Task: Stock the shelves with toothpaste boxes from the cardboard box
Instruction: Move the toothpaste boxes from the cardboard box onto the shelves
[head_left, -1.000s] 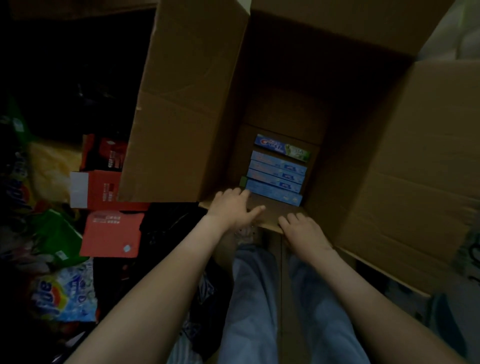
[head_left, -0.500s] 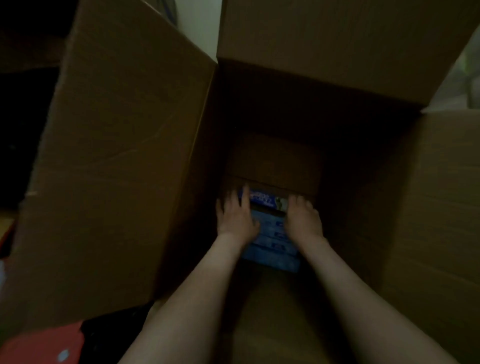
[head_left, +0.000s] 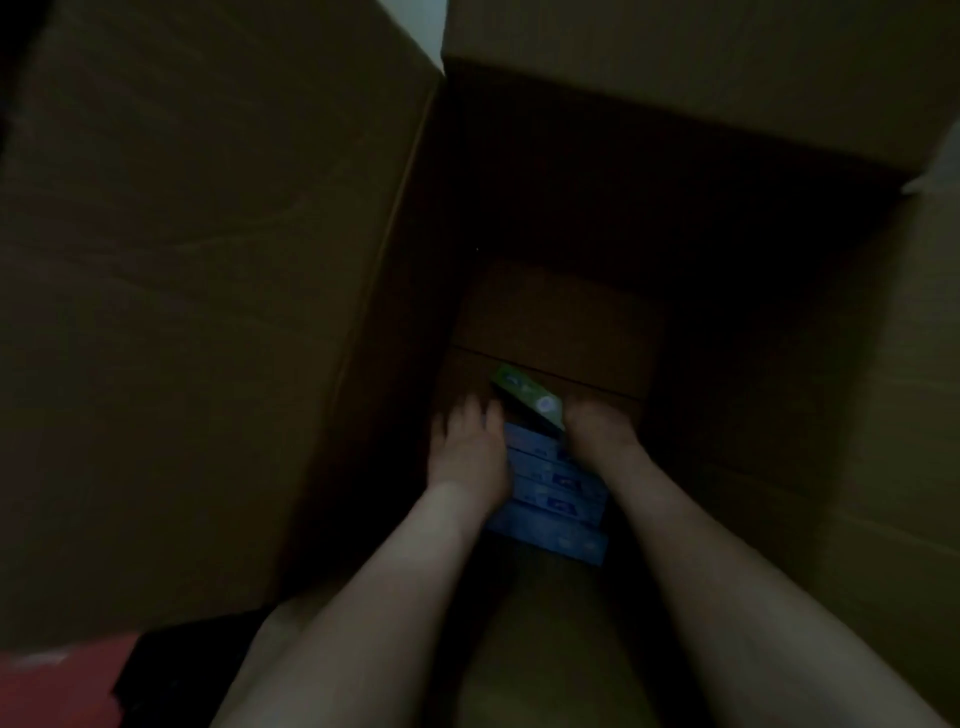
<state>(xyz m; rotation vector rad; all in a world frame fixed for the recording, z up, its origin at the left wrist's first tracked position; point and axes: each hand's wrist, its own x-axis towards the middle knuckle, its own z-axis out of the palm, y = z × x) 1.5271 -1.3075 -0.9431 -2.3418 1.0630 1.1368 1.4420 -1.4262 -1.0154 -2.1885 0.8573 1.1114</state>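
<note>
Deep in the dark cardboard box (head_left: 208, 312) lies a row of blue toothpaste boxes (head_left: 556, 499) on the bottom. The farthest one, a green-sided toothpaste box (head_left: 527, 395), is tipped up on edge between my hands. My left hand (head_left: 467, 452) holds its left end with fingers reaching forward. At its right end is my right hand (head_left: 597, 431), fingers curled down over the box and out of sight. Both forearms reach down into the carton.
Tall brown flaps and walls close in on the left, far and right sides. The bare carton floor (head_left: 561, 322) shows beyond the row. A red package (head_left: 57, 686) and a dark item lie outside at the lower left. The shelves are out of view.
My hands went from the carton's near rim down to the bottom. The far toothpaste box, flat with its blue face up before, now stands tipped with its green side showing.
</note>
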